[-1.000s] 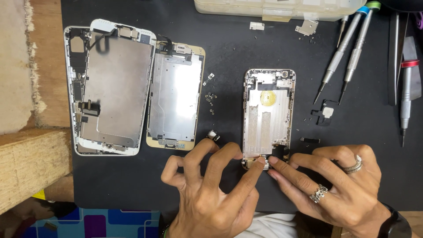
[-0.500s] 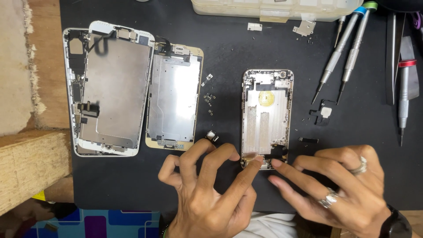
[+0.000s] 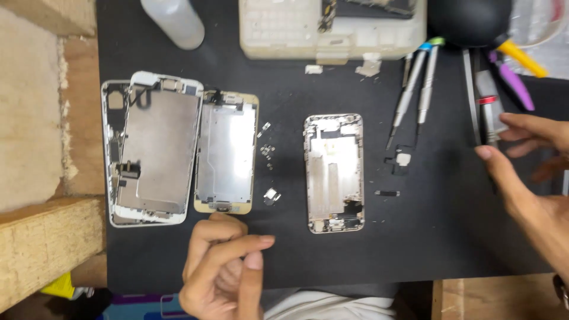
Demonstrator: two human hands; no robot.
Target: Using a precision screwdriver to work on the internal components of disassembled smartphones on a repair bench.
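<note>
The right hand (image 3: pixel 533 166) reaches over to the tools at the right edge of the bench (image 3: pixel 438 249), its fingers (image 3: pixel 487 153) spread loosely and just touching the tweezers (image 3: pixel 487 115); it grips nothing that I can see. The left hand (image 3: pixel 222 269) hangs loosely curled near the front edge, empty. The phone shell (image 3: pixel 333 172) lies flat mid-bench, apart from both hands, long axis running away from the person, its connector end nearest them. Loose screws (image 3: pixel 268 151) sit between it and the gold screen (image 3: pixel 227 151). I'd worry that a sleeve or wrist sweeping across could scatter them, or knock the screwdrivers (image 3: pixel 415 89).
</note>
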